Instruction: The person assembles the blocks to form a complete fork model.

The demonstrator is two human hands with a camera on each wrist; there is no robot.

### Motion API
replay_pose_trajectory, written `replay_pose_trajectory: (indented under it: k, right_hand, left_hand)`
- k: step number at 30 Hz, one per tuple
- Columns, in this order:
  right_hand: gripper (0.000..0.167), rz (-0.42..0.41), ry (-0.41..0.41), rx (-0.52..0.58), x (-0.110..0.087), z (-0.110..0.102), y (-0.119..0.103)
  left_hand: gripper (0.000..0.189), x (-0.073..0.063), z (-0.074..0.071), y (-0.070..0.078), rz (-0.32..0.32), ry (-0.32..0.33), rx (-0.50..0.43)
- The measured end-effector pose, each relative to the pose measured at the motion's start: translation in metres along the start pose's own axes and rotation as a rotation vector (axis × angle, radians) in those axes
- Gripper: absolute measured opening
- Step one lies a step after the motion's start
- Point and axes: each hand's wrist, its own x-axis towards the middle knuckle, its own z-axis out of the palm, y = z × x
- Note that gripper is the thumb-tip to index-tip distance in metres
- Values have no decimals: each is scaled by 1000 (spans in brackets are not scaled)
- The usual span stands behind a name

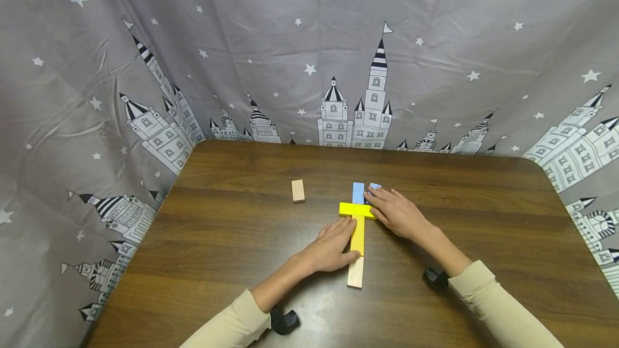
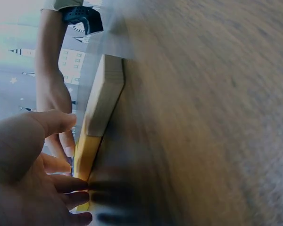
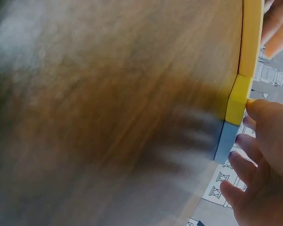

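Flat wooden blocks form a cross-like figure on the table. A yellow crosspiece block [image 1: 355,209] lies across the top of a long yellow block [image 1: 358,238], with a plain wood block [image 1: 355,273] below that. Above the crosspiece two blue blocks stand side by side, the left blue block [image 1: 358,192] and the right blue block [image 1: 375,186], partly hidden by fingers. My left hand [image 1: 335,246] touches the long yellow block's left side, thumb near its lower end. My right hand [image 1: 398,214] has its fingers at the right blue block and its thumb by the crosspiece's right end.
A loose plain wood block [image 1: 298,190] lies to the left, apart from the figure. The brown table [image 1: 232,240] reaches back to a grey curtain [image 1: 271,58] printed with castles and stars. Each wrist carries a black camera, such as the left wrist camera [image 1: 285,322].
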Motion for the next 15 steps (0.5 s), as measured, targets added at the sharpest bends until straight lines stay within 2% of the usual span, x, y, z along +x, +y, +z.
replay_pose_trajectory:
  k: [5,8,10,12,15]
  right_hand:
    - [46,-3,-13,-15,0,0,1]
    - [46,-15,-8,-22,0,0,2]
    - [46,-28,-1,-25,0,0,2]
    - [46,-40,3,-29,0,0,2]
    - [46,-53,3,-35,-1,1,2]
  left_hand:
    - [64,0,-10,-3,10,80,-46]
    - [53,-2,-22,-13,20,203,-129]
    - [48,-3,-33,-26,29,300,-183]
    - [47,-3,-44,-42,12,396,-198]
    - [49,-3,-59,-69,-44,481,-180]
